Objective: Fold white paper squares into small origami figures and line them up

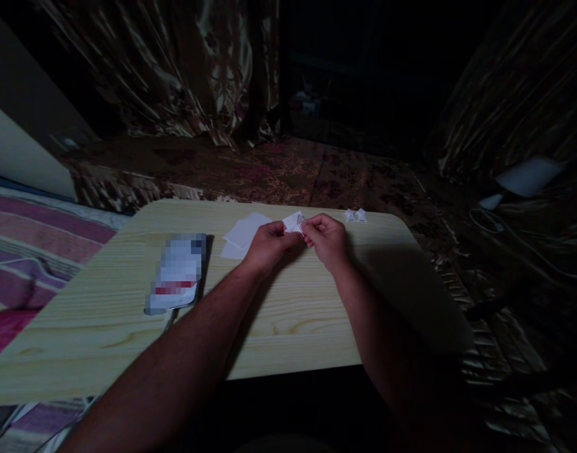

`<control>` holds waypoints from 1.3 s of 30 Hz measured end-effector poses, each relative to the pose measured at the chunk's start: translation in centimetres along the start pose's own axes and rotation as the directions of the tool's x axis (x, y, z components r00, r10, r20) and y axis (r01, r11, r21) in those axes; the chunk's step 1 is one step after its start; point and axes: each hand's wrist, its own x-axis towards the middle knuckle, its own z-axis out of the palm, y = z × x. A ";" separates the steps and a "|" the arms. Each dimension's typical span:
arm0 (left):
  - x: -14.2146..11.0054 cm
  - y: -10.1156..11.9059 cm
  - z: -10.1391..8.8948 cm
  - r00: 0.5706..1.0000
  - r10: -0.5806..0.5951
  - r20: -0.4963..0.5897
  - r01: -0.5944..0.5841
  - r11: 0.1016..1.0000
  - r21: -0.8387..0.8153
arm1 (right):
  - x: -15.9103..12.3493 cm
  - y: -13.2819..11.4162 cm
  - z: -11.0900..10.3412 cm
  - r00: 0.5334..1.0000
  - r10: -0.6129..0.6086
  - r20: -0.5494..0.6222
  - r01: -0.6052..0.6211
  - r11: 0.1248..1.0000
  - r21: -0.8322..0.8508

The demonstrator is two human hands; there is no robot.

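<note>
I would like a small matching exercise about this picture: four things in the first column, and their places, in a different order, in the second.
Things
1. partly folded white paper
2. loose white sheets
3. two small folded paper shapes
4. striped bedding

Places
A. near the far edge of the table, right of the right hand
B. outside the table's left edge
C. held in both hands
D. on the table, left of the left hand

Pairs: 1-C, 2-D, 3-A, 4-B
</note>
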 end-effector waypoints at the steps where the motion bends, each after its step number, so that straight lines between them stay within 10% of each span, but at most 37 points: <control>1: 0.0 0.0 0.0 1.000 0.001 0.000 -0.001 1.000 0.004 | 0.0 0.0 0.0 1.000 0.002 -0.002 -0.002 1.000 -0.004; 39: 0.2 -0.5 -0.3 0.982 0.185 0.028 -0.186 0.949 0.253 | -0.2 0.6 0.6 0.987 0.130 0.093 -0.137 0.987 0.078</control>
